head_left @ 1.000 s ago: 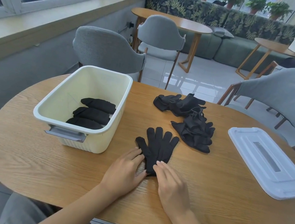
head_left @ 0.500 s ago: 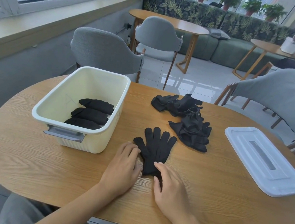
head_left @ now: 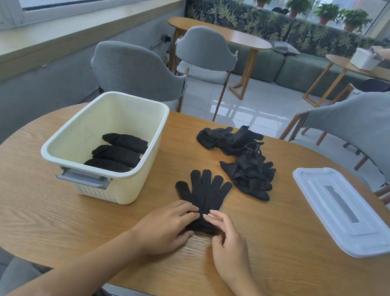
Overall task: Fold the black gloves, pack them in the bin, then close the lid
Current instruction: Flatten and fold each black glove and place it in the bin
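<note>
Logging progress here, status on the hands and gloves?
Both hands, left hand and right hand, pinching flat glove cuff. Three folded in bin. Loose pile waiting. Lid off.

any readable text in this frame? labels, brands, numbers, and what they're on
None readable.
Bin: no label or brand showing.
Lid: only a plain grey strip, no print visible.
Flat glove under the left hand and right hand: no tag or logo showing.
</note>
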Available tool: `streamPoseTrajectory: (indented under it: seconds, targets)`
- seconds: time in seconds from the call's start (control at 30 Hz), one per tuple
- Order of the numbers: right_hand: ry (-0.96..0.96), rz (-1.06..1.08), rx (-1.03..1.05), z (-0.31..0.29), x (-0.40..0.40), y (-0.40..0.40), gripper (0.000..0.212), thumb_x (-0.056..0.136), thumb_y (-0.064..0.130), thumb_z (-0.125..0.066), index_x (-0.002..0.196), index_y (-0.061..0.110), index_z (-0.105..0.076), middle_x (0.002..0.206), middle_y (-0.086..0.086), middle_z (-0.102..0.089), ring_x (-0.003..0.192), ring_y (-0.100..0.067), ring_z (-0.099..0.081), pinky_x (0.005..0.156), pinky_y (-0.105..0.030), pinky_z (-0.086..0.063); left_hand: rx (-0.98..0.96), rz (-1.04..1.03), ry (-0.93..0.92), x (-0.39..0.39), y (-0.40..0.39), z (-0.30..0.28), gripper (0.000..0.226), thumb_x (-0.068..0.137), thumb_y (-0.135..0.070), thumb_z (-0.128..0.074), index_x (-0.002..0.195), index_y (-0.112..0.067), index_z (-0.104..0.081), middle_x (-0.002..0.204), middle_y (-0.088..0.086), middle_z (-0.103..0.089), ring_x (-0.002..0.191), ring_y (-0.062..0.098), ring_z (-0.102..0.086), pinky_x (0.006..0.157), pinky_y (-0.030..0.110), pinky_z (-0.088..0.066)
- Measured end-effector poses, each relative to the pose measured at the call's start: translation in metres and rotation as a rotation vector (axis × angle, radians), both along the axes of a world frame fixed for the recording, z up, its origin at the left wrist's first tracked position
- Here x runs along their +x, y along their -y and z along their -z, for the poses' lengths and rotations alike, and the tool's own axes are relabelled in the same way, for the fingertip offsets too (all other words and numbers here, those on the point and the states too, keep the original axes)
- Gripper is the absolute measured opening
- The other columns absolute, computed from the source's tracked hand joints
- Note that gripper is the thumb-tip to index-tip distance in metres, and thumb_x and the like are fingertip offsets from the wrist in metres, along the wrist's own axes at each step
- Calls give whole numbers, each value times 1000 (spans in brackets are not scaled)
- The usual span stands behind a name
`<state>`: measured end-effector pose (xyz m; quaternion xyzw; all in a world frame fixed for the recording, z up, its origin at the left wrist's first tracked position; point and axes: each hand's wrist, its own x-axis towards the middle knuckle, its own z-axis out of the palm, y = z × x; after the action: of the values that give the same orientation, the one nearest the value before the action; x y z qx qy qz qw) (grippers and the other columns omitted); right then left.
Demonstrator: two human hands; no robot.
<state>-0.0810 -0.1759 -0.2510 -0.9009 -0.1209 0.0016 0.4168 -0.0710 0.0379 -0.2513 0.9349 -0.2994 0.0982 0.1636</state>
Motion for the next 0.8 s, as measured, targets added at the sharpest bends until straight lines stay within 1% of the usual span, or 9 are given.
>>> streamPoseTrajectory:
  seconds: [0.07, 0.1, 0.17, 0.27, 0.37, 0.5, 0.6, 0.7, 0.8]
  targets:
    - [-2, -13, -7, 0, 0, -1, 62, 87, -8, -48, 132, 33, -51, 126, 30, -62, 108, -10, -63, 91, -7, -39, 17, 13, 4, 5, 0, -2, 42, 98, -36, -48, 135, -18, -54, 136, -4, -52, 127, 12, -48, 96, 29, -51]
    - [3, -17, -12, 0, 0, -1, 63, 86, -9, -47, 132, 34, -51, 126, 29, -61, 112, -6, -61, 96, -10, -40, 17, 15, -1, 8, 1, -2, 40, 96, -33, -47, 132, -18, -54, 134, -4, -52, 124, 12, -49, 92, 30, -53]
    - [18, -21, -35, 0, -1, -2, 65, 85, -8, -47, 134, 35, -51, 130, 28, -58, 125, 5, -50, 106, -15, -37, 7, 4, -5, 12, 3, -3, 37, 93, -29, -46, 128, -18, -55, 129, -5, -53, 118, 13, -50, 87, 32, -53]
    - [85, -47, -129, 1, -3, -5, 62, 88, 0, -50, 141, 33, -47, 140, 25, -46, 136, 10, -33, 111, -7, -23, -29, -37, 26, 14, 8, -3, 28, 92, -24, -50, 118, -18, -59, 118, -6, -57, 108, 13, -53, 81, 31, -52]
    - [146, -72, -190, 5, -1, -9, 55, 94, 7, -53, 145, 26, -45, 145, 20, -43, 140, 9, -27, 112, -6, -17, -73, -79, 58, 12, 13, -2, 22, 91, -21, -52, 110, -18, -63, 110, -6, -60, 100, 13, -55, 74, 29, -52]
    - [176, -72, -212, 9, 1, -10, 47, 98, 10, -55, 143, 24, -49, 140, 16, -49, 133, 11, -31, 109, -2, -17, -97, -100, 57, 3, 11, -2, 18, 91, -23, -54, 107, -20, -63, 108, -8, -61, 99, 12, -56, 71, 23, -49]
    - [208, -63, -204, 12, -1, -11, 40, 96, 11, -61, 135, 24, -59, 131, 15, -59, 125, 12, -39, 105, 0, -21, -97, -80, 54, -6, 5, -1, 18, 92, -22, -55, 108, -19, -63, 108, -7, -61, 99, 13, -57, 75, 27, -50]
    - [209, -23, -177, 13, -3, -14, 33, 95, 16, -65, 127, 25, -66, 124, 14, -65, 118, 5, -51, 99, 1, -27, -82, -64, 41, -14, -1, 1, 25, 92, -26, -57, 116, -19, -60, 111, -7, -60, 101, 14, -56, 83, 29, -48]
    - [213, 14, -125, 8, 0, -16, 24, 94, 21, -67, 117, 26, -68, 109, 19, -67, 104, 3, -59, 89, -3, -38, -129, -125, -12, -16, -2, -1, 33, 93, -33, -59, 125, -23, -55, 112, -10, -61, 102, 9, -56, 85, 27, -48]
